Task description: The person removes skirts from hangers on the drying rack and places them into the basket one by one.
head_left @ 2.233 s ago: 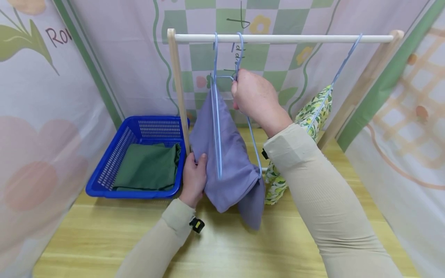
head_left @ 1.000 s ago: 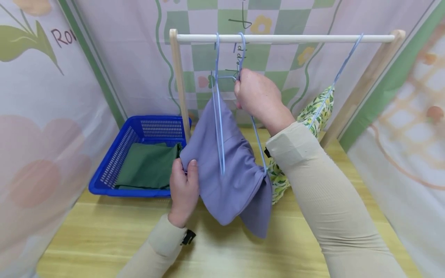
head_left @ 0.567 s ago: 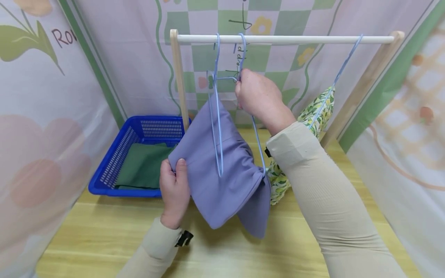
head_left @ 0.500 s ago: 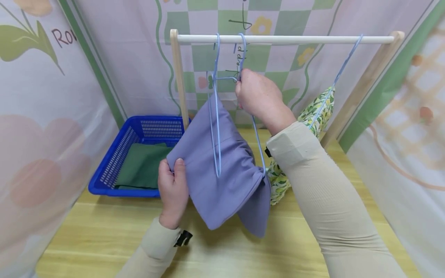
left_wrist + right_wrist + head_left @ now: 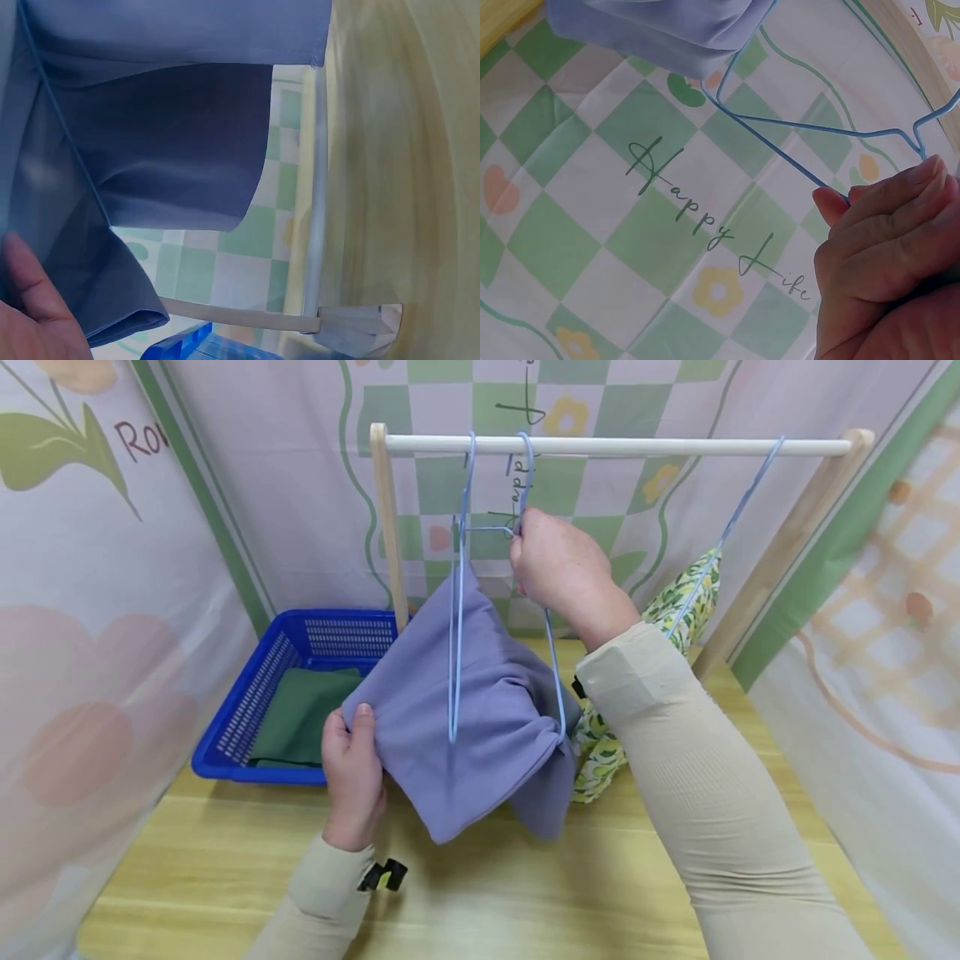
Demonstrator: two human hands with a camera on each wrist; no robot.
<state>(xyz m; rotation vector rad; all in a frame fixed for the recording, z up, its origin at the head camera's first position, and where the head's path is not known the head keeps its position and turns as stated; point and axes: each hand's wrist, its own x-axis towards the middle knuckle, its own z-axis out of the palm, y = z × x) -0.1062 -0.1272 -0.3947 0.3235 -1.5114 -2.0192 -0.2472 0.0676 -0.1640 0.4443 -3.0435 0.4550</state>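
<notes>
A purple cloth (image 5: 457, 693) is draped over a blue wire hanger (image 5: 554, 668) hooked on the rack's white rail. My right hand (image 5: 566, 568) grips this hanger just below its hook; the right wrist view shows the fingers curled there. My left hand (image 5: 352, 772) pinches the cloth's left edge between thumb and fingers and holds it out sideways. In the left wrist view, that thumb (image 5: 34, 285) lies on the cloth near a hemmed edge. A second blue wire hanger (image 5: 455, 652) hangs nearly edge-on in front of the cloth.
A blue basket (image 5: 213, 760) with a folded green cloth (image 5: 296, 714) stands at the left on the wooden table (image 5: 480, 910). A lemon-print cloth (image 5: 686, 589) hangs toward the rack's right end. Wooden posts (image 5: 387, 527) carry the white rail (image 5: 637, 445). A printed curtain lies behind.
My left hand has moved left, drawing the cloth's edge outward and spreading it wider, partly over the basket. My right hand has stayed at the hanger's neck. The second hanger has swung slightly left.
</notes>
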